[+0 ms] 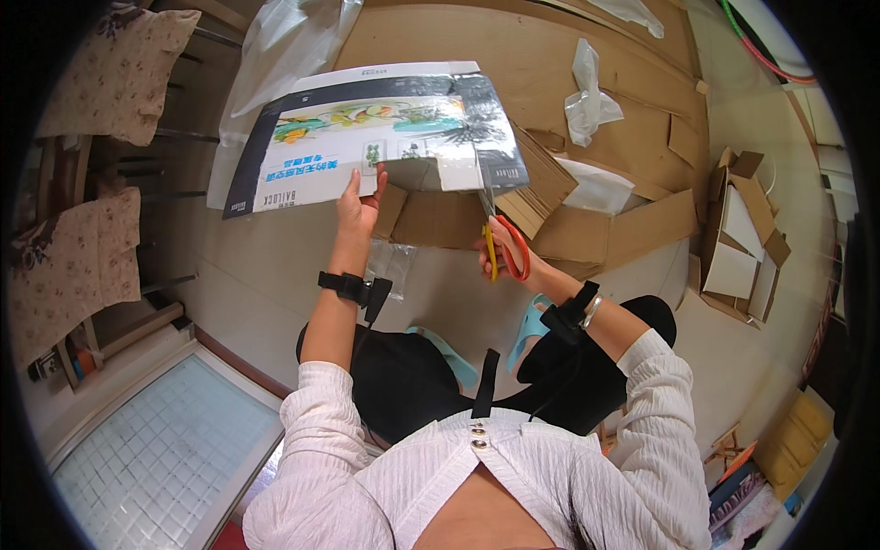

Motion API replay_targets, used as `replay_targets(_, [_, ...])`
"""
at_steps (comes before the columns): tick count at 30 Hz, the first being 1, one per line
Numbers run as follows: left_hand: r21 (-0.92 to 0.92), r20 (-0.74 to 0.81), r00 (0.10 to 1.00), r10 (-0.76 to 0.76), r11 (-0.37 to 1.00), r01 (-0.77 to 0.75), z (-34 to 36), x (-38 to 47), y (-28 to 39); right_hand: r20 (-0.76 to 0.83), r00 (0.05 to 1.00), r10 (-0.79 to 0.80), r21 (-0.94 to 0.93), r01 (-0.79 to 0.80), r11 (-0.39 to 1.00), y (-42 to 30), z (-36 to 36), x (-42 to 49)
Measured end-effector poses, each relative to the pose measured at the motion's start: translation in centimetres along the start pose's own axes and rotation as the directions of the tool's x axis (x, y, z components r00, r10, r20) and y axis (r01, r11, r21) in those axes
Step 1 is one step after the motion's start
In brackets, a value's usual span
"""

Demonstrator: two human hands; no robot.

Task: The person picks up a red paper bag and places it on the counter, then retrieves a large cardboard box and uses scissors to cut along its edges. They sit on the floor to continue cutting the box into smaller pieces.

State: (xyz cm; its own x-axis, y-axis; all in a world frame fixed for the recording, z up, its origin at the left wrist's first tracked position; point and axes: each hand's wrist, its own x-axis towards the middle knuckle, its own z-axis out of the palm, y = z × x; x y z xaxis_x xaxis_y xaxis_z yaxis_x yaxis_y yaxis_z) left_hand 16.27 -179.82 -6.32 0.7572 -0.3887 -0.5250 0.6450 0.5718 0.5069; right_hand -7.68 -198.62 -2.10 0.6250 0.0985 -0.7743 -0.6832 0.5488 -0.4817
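Observation:
My left hand [361, 203] grips the near edge of a printed cardboard sheet [330, 148], white with dark bands and pictures of fruit. A notch is cut into that edge, just right of my fingers. My right hand [500, 251] holds scissors [514, 249] with one red and one yellow handle loop. Their blades lie at the sheet's right part, along a slit near the dark band, partly hidden by the card. Beneath the sheet, brown cardboard pieces [440, 220] lie on the floor.
Large flattened cardboard [426, 34] covers the floor ahead, with clear plastic wrap [591, 103] on it. More plastic sheeting [289, 48] is at the upper left. An opened carton [739, 240] stands at the right. Cloth-covered stools [89, 254] line the left side.

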Motion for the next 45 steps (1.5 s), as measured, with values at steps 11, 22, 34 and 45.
replay_targets(11, [-0.045,0.004,0.997,0.075,0.996,-0.074,-0.3,0.1,3.2,0.126,0.975,-0.183,0.299,0.138,0.944,-2.2,-1.4,-0.4])
replay_targets(22, [0.007,0.078,0.994,0.077,0.997,-0.078,0.5,-0.6,2.6,0.159,0.956,-0.245,0.393,0.167,0.904,-4.1,-1.9,-0.9])
replay_targets(34, [-0.053,0.099,0.991,0.092,0.995,-0.087,0.5,-0.5,2.4,0.017,0.957,-0.291,0.151,0.285,0.946,-3.5,-2.0,-1.0])
replay_targets(45, [-0.032,0.138,0.983,0.120,0.993,-0.117,1.1,-0.9,3.3,0.105,0.957,-0.270,0.174,0.250,0.952,-3.6,-2.3,-0.8])
